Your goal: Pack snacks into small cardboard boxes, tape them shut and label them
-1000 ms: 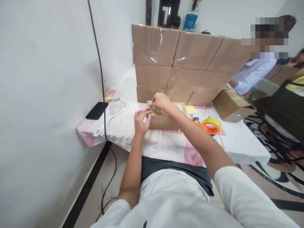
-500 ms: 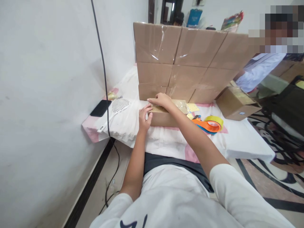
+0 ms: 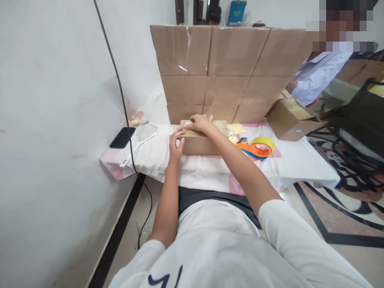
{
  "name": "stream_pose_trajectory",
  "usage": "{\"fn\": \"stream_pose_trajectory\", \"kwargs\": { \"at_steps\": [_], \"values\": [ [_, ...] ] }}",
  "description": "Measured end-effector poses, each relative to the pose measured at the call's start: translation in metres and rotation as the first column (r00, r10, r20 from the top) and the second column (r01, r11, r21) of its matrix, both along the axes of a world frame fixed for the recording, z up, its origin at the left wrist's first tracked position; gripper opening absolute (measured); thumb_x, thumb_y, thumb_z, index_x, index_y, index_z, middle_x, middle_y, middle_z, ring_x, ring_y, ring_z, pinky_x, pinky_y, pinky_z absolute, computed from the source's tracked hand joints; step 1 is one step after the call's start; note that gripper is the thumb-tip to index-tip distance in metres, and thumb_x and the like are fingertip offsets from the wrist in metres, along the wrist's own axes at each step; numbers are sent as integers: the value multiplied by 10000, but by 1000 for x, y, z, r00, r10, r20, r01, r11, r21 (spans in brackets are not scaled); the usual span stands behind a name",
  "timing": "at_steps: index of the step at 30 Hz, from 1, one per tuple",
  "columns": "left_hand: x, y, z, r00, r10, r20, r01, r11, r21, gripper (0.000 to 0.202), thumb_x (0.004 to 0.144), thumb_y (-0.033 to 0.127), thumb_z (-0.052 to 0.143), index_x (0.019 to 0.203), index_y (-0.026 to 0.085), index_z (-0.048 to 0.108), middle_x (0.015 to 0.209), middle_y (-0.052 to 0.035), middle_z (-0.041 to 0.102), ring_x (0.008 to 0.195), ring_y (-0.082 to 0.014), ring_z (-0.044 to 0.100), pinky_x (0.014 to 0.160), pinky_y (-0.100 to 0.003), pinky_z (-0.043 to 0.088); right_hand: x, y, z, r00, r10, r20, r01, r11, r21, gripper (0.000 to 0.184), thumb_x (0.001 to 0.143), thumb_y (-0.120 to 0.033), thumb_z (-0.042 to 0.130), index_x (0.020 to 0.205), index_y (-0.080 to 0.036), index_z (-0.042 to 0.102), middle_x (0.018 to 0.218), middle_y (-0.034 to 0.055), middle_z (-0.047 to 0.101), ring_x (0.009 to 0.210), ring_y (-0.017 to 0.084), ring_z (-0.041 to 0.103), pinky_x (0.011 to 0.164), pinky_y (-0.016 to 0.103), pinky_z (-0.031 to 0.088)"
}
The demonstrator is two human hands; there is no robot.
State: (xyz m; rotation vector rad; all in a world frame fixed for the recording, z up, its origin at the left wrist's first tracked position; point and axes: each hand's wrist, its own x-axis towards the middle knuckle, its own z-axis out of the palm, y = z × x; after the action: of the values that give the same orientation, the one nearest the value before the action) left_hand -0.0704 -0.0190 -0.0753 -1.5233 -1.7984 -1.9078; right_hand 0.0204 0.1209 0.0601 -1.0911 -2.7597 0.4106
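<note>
A low cardboard box (image 3: 198, 145) with clear tape on its top lies on the cloth-covered table in front of me. My left hand (image 3: 176, 143) grips its left end, fingers at the top edge and thumb on the front side. Across the top rests my right hand (image 3: 201, 123), fingers stretched out on the taped surface and partly hidden by the hand itself. Just right of the box lies an orange and blue tape dispenser (image 3: 255, 150) with a yellow-rimmed roll, beside yellow paper sheets (image 3: 236, 129).
Stacked cardboard boxes (image 3: 228, 52) form a wall behind the work spot. An open carton (image 3: 292, 120) stands at the right, near a person in a light shirt (image 3: 322, 76). A black phone (image 3: 122, 138) lies left, and a black cable (image 3: 120, 86) hangs by the wall.
The camera view has shifted slightly, so the scene sits further left. My right hand has slid a little over the box top; the left hand keeps its place at the end.
</note>
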Motion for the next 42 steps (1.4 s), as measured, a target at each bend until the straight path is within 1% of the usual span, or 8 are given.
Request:
{"fn": "stream_pose_trajectory", "kwargs": {
  "at_steps": [7, 15, 20, 26, 29, 35, 39, 42],
  "values": [
    [0, -6, 4, 1000, 5, -13, -6, 999, -45, 479, 1006, 602, 449, 1227, 225, 643, 1500, -157, 576, 1353, -266, 562, 999, -416, 515, 5, -5, 2, 998, -53, -33, 53, 999, 12, 395, 925, -558, 579, 1088, -247, 760, 1243, 131, 741, 1272, 392, 572, 1163, 663, 187],
    [8, -5, 4, 999, -5, 37, 4, 1000, 25, 465, 1006, 589, 456, 1215, 208, 621, 1502, -173, 559, 1386, -280, 540, 1014, -420, 498, 15, -4, 4, 995, -61, -83, 60, 998, -9, 541, 776, -575, 752, 1187, -224, 731, 1383, 159, 660, 1350, 440, 475, 1153, 648, 247],
    [8, -10, 5, 1000, -2, 27, 2, 1000, -11, 418, 1009, 542, 481, 1239, 220, 615, 1509, -164, 559, 1404, -278, 531, 1039, -428, 484, 102, 57, 2, 817, -390, -424, 375, 919, -123, 383, 978, -382, 529, 1261, -182, 694, 1233, 145, 729, 1074, 239, 651, 964, 386, 454],
    [-1, -11, 0, 1000, -5, 16, 5, 1000, 19, 402, 989, 536, 529, 1216, 219, 626, 1499, -158, 575, 1392, -284, 551, 994, -397, 503, 194, 103, -36, 858, -477, -190, 457, 878, -142, 286, 961, -168, 550, 1161, -84, 736, 994, 157, 762, 807, 148, 659, 754, 269, 462],
    [-4, -8, -3, 999, 32, 17, -33, 998, 60, 402, 990, 541, 525, 1204, 216, 627, 1475, -150, 594, 1393, -288, 553, 983, -390, 501, 189, 108, -54, 891, -454, 3, 451, 883, -129, 213, 880, -176, 695, 1076, -137, 769, 888, 97, 759, 755, 168, 667, 740, 288, 476],
    [-2, -5, -4, 1000, 10, -30, -8, 998, 70, 355, 993, 482, 552, 1212, 216, 635, 1467, -140, 601, 1389, -289, 552, 1007, -394, 491, 156, 117, -79, 874, -469, 125, 474, 880, -12, 237, 817, -93, 719, 1051, -118, 750, 1166, 201, 731, 1101, 320, 673, 939, 406, 485],
    [-6, -7, -3, 999, -44, -29, 46, 994, 103, 302, 982, 404, 591, 1216, 225, 652, 1464, -124, 609, 1393, -279, 551, 1040, -392, 482, 156, 116, -89, 878, -477, 46, 476, 879, 24, 230, 884, -45, 568, 1037, -129, 718, 1223, 207, 704, 1120, 306, 667, 943, 400, 474],
    [-10, -7, -6, 998, -63, 12, 61, 988, 145, 290, 971, 386, 605, 1204, 223, 661, 1461, -119, 610, 1403, -279, 546, 1111, -419, 454, 164, 104, -89, 839, -398, -372, 407, 911, -58, 127, 966, -177, 539, 942, -180, 664, 1044, 119, 735, 970, 222, 679, 843, 325, 492]
  ]
}}
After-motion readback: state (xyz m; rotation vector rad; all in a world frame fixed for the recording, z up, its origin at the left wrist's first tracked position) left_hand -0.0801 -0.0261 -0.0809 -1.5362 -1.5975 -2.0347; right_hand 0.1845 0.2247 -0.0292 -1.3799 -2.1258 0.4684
